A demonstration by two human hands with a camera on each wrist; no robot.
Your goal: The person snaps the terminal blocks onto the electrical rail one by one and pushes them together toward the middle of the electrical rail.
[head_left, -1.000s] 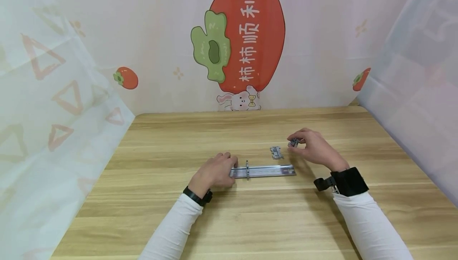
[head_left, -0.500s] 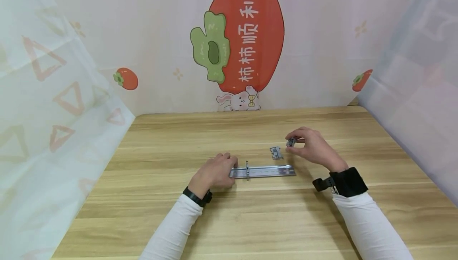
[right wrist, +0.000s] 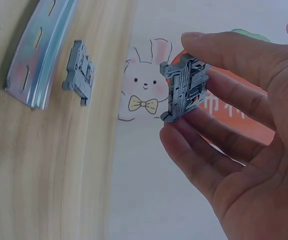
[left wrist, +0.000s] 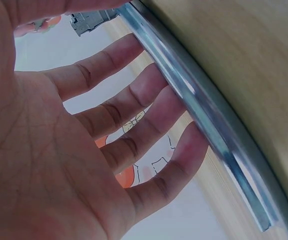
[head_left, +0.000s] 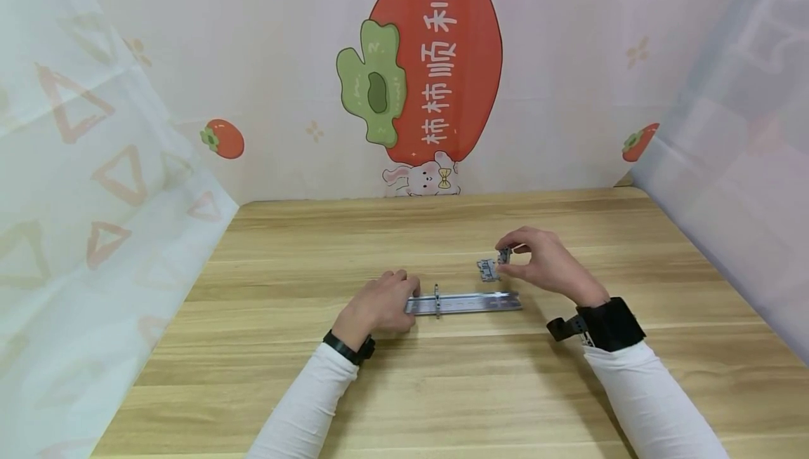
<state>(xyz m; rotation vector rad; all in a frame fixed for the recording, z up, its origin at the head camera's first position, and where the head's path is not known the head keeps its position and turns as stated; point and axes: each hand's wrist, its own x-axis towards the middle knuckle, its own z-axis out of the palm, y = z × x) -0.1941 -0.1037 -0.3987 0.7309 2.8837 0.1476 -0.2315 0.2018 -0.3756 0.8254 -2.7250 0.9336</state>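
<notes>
My left hand [head_left: 381, 302] grips the left end of a slotted metal DIN rail [head_left: 478, 302], its fingertips along the far edge in the left wrist view. One grey terminal block [head_left: 437, 301] stands upright across the rail, just right of those fingers. Beyond the rail, a second grey terminal block [head_left: 487, 271] lies flat on the table. My right hand [head_left: 545, 264] pinches a third terminal block [right wrist: 188, 90] between thumb and fingertips, raised close beside the lying one. In the right wrist view, its ribbed side faces the camera.
A wood-grain table [head_left: 417, 389] lies beneath everything. At its back hangs a printed curtain [head_left: 284, 94] with persimmons and a rabbit, and more cloth closes off the left and right sides. Black straps with small cameras sit on both wrists.
My right hand has moved a little left with its terminal block, toward the lying one, and the held block has turned more upright. The left hand and the rail stay put.
</notes>
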